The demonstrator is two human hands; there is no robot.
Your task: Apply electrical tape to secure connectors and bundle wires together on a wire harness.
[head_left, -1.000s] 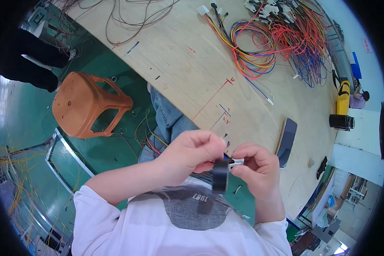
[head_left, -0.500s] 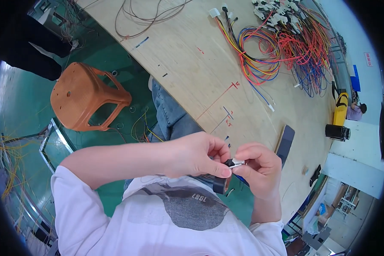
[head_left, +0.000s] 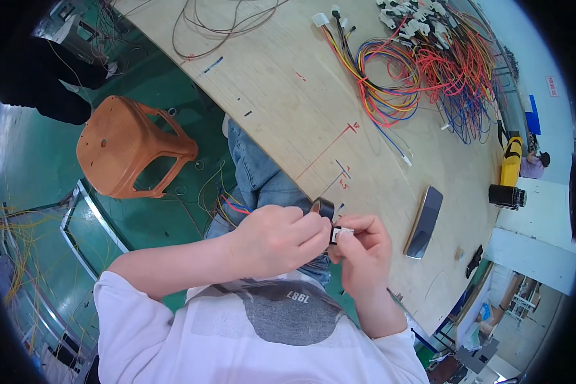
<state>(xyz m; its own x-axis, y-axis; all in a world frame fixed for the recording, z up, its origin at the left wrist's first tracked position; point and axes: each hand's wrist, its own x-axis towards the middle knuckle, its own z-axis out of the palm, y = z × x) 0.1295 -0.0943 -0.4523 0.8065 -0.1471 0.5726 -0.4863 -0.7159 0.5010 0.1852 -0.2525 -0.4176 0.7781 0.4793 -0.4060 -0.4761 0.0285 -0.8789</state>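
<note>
My left hand (head_left: pixel 278 240) is closed, its fingers bent around a roll of black tape (head_left: pixel 324 207) that shows just beyond the knuckles. Close beside it, my right hand (head_left: pixel 366 253) pinches a small white connector (head_left: pixel 343 234) between thumb and fingers. A black band lies at the connector's left end, where the fingertips of both hands nearly meet. My left fingers hide most of what runs from that end. Both hands are held in front of my body, by the table's near corner.
A phone (head_left: pixel 424 223) lies on the wooden table (head_left: pixel 288 96) to the right. Farther off are a coiled wire harness (head_left: pixel 390 80) and a big pile of wires with white connectors (head_left: pixel 461 70). Thin cable (head_left: pixel 230 29) loops at the far left. An orange stool (head_left: pixel 125 147) stands on the floor.
The tape roll has gone from below my hands to above them, on the far side of the connector. My left hand has turned knuckles-up, and my right hand has shifted left.
</note>
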